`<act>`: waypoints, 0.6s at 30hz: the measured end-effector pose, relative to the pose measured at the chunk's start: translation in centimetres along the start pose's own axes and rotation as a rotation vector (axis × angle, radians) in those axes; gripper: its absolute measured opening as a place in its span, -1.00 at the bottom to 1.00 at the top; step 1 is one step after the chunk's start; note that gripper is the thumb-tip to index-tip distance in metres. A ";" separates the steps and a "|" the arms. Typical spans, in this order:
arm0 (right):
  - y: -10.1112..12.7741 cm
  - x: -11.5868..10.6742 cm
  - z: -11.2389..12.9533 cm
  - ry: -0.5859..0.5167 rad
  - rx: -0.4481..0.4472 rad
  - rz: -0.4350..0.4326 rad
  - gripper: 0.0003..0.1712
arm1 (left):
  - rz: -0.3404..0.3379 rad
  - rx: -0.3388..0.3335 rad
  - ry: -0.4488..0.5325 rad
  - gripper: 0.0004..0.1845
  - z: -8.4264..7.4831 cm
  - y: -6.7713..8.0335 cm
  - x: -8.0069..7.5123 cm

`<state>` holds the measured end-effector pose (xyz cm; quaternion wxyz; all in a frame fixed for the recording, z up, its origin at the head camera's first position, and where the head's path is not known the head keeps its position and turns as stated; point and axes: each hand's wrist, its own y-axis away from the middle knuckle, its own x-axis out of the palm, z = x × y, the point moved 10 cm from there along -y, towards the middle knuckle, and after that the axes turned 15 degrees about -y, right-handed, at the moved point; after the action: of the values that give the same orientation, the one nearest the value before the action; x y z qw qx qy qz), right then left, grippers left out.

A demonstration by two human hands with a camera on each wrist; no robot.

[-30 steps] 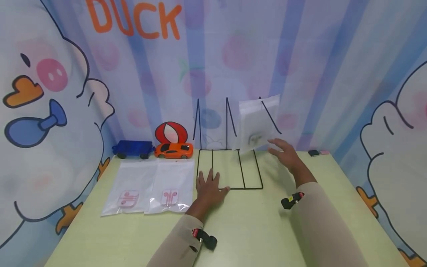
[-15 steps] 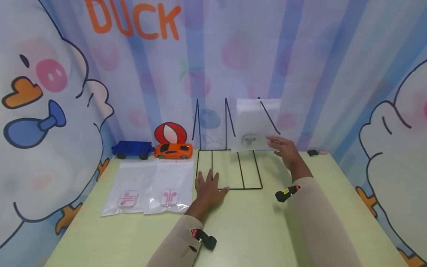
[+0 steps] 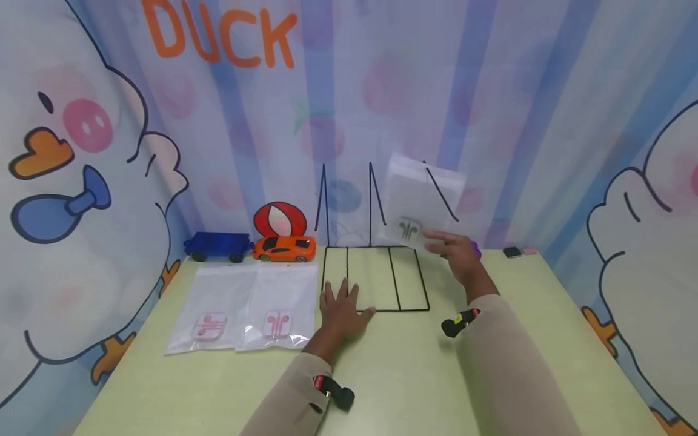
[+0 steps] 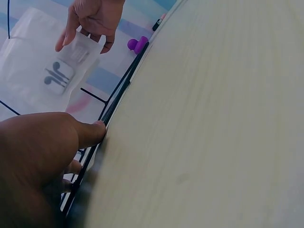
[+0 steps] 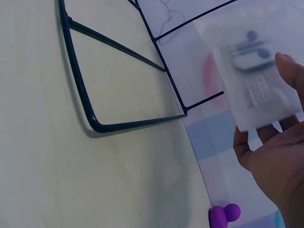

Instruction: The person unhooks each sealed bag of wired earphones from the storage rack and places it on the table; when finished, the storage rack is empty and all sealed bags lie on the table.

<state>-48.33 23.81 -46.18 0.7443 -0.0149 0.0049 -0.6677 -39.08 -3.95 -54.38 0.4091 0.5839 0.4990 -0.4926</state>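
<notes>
Since a second ago, my right hand (image 3: 455,253) has been tilting the bag (image 3: 422,200) and drawing it a little leftward, so its bottom corner is now hanging above the rack's (image 3: 376,278) rightmost slot. My right grip is pinching the bag's lower edge, thumb in front, earphones (image 3: 409,229) showing through the plastic. My left hand (image 3: 340,309) is lying flat, fingers spread, pressing the rack's front wire onto the counter (image 3: 409,375). I judge I am slotting this bag between the upright wires; lowering it squarely seems to be what comes next. Two more bags (image 3: 245,306) are lying flat on the counter, left of the rack.
</notes>
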 end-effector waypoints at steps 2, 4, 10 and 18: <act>0.1 0.0 0.0 0.009 -0.022 -0.022 -0.39 | -0.002 0.002 0.004 -0.15 0.0 -0.1 0.1; 0.1 0.1 0.0 0.006 -0.041 -0.050 -0.39 | -0.001 0.002 0.008 -0.14 0.0 -0.1 0.1; 0.1 0.2 -0.7 -0.066 -0.050 -0.142 -0.42 | 0.006 0.004 -0.006 -0.15 -0.1 0.0 -0.1; 0.2 0.4 -0.9 -0.205 -0.138 -0.288 -0.50 | 0.014 -0.002 -0.004 -0.14 -0.2 0.1 0.1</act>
<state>-48.07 23.48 -47.08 0.6348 -0.1343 -0.0275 -0.7604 -38.96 -3.77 -54.46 0.4140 0.5860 0.4944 -0.4906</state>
